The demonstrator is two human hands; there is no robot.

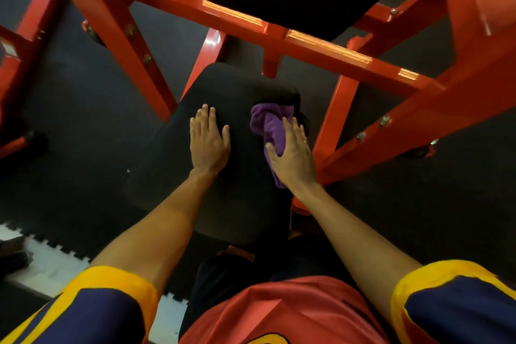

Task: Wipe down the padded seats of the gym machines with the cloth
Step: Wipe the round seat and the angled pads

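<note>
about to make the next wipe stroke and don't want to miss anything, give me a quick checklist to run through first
1. Purple cloth under the right hand: ok, palm and fingers press it down.
2. Cloth on the padded seat, not the orange frame: ok, it sits at the seat's right edge.
3. Left hand steadying the seat: ok, it lies flat on the pad.
4. Cloth spread flat for full contact: not ok, it is bunched.
5. Rest of the seat already wiped: cannot tell.
</note>
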